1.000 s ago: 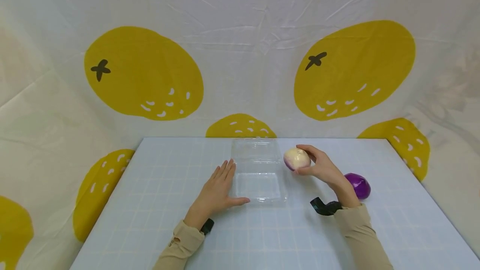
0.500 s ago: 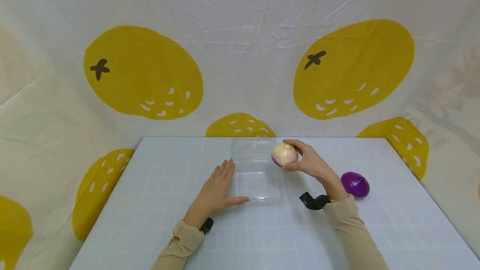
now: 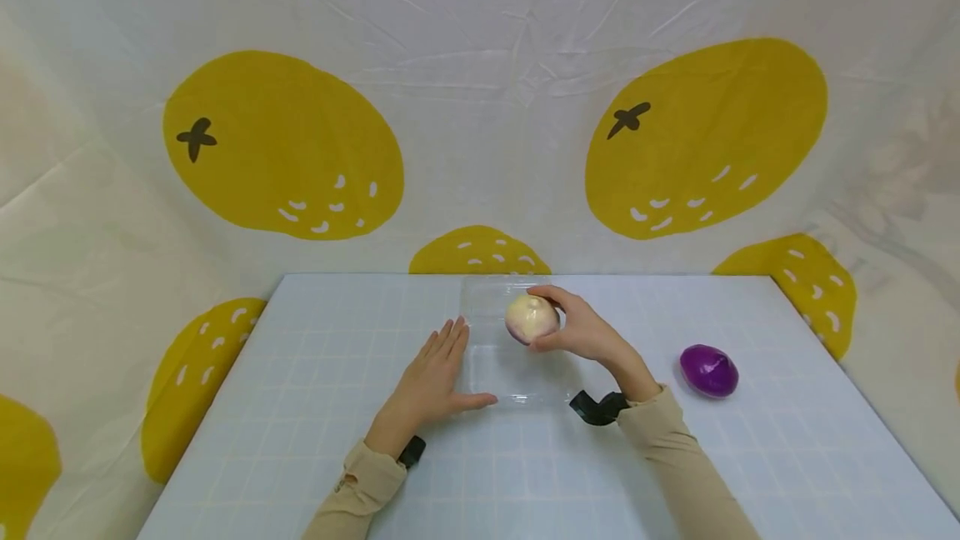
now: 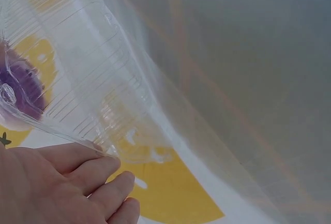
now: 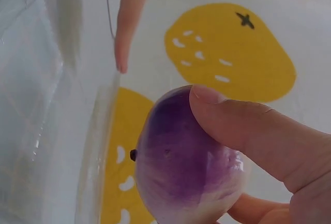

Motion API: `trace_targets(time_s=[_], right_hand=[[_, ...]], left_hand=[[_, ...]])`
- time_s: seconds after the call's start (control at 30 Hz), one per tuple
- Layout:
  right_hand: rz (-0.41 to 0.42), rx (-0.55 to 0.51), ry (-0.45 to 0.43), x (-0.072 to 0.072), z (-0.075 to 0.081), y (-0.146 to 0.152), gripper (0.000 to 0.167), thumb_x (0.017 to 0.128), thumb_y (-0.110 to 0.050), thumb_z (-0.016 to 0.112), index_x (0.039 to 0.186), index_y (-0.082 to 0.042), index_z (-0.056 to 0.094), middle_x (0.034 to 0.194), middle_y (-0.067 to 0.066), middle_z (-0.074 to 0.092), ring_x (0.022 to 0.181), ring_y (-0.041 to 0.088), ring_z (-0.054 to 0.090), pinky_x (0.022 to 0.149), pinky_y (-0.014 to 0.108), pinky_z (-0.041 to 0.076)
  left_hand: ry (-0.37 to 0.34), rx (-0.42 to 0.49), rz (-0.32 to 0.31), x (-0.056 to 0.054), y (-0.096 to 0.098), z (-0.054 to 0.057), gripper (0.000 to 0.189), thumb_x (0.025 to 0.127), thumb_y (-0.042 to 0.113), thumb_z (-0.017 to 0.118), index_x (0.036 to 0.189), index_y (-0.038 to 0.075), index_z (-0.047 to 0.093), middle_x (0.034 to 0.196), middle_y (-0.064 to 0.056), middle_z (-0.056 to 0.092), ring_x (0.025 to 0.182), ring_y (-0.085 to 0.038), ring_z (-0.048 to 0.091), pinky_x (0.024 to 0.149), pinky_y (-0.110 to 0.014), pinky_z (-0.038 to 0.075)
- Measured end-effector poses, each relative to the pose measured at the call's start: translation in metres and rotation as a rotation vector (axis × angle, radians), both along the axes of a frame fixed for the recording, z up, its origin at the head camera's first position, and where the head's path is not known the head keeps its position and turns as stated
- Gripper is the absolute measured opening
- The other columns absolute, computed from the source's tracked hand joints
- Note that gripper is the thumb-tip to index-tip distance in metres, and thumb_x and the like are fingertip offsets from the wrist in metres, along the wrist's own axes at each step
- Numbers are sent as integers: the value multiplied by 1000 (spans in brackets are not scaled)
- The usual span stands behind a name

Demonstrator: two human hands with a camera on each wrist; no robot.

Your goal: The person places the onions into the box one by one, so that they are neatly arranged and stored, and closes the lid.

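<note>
Worktop (image 3: 480, 482) was seen in the head view with a clear plastic container (image 3: 517, 400) set on it, opened out. The container's left edge was touched by the left hand (image 3: 438, 377), its fingers straight and thumb spread, with nothing gripped. Over the container's middle, a cream-and-purple vegetable (image 3: 531, 319) was held in the curled thumb and fingers of the right hand (image 3: 581, 329). A darker purple vegetable (image 3: 708, 371) was placed well to the container's right. In the left wrist view, the container was met by the left fingertips, and purple was glimpsed through its ridged plastic. In the right wrist view, the held vegetable was shown pinched beside the container.
</note>
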State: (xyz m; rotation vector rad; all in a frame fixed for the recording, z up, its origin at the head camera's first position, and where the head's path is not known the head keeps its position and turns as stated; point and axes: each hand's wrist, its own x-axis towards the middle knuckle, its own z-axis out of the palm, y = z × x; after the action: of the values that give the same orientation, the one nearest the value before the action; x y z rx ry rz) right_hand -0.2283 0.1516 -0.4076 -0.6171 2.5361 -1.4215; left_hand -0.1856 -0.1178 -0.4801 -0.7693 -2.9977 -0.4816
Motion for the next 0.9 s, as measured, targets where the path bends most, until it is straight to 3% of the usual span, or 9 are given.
trace_targets(time_s=[0.57, 0.73, 0.9], right_hand=[[90, 15, 3, 10, -33, -42, 79, 70, -10, 88, 138, 1, 52, 137, 15, 56, 118, 29, 55, 98, 45, 48], [63, 42, 4, 12, -42, -51, 79, 67, -10, 89, 136, 1, 54, 133, 14, 58, 109, 26, 58, 89, 40, 52], [12, 90, 61, 15, -50, -58, 78, 63, -11, 92, 131, 4, 56, 129, 17, 60, 111, 30, 58, 93, 46, 51]], left_hand=[[27, 32, -19, 0, -1, 0, 120, 79, 77, 60, 155, -5, 19, 163, -18, 16, 151, -31, 13, 122, -45, 14], [37, 46, -26, 0, -2, -1, 119, 79, 77, 61, 155, -6, 19, 163, -18, 17, 151, -31, 13, 122, -45, 15], [51, 65, -35, 1, -3, -2, 118, 80, 74, 63, 154, -7, 21, 162, -20, 18, 150, -32, 15, 121, -46, 17]])
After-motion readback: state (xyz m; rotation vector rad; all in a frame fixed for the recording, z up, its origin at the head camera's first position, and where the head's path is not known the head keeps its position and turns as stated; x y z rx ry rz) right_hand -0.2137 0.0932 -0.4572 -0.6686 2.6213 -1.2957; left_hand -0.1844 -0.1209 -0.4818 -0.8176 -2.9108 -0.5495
